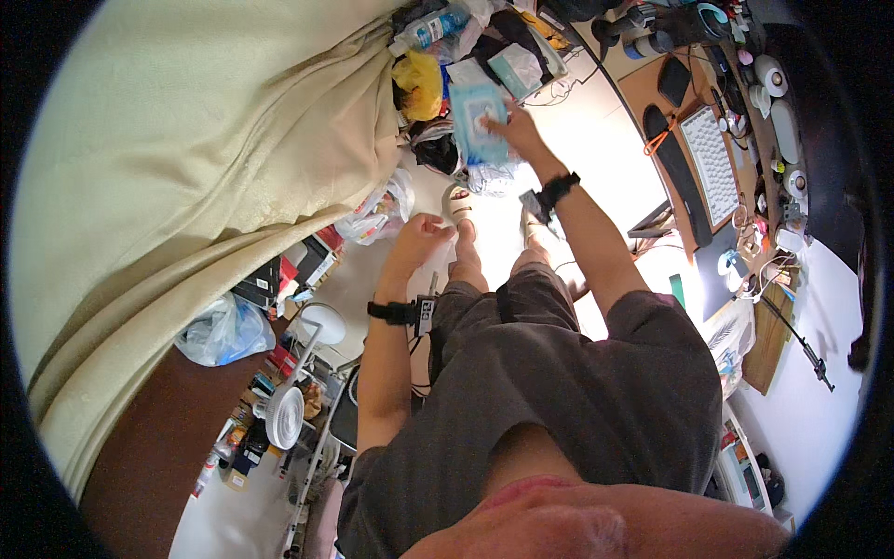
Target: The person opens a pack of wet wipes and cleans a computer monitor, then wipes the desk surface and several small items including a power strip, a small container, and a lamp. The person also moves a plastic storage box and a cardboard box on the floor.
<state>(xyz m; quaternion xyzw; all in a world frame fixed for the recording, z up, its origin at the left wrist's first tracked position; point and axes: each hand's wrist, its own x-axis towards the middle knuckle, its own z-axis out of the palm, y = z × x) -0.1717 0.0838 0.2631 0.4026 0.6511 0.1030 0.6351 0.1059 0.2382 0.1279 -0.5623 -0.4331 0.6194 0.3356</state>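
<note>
A light-blue soft pack of wet wipes [472, 101] is slightly blurred in front of me, beyond my feet. My right hand [522, 133] grips it at its right side, with the fingertips near the pale patch in the middle of the pack. Nearer to me and to the left, my left hand [418, 244] hangs over the floor with its fingers curled in. Whether anything small lies between those fingers cannot be made out. Both wrists wear dark straps with small devices.
A yellow plastic bag [417, 86], a water bottle [430, 30] and a tissue pack [515, 70] crowd the far end. The cream curtain [233, 121] drapes along the left. At right stands a desk with a white keyboard [711, 166]. A white lamp [285, 417] is lower left.
</note>
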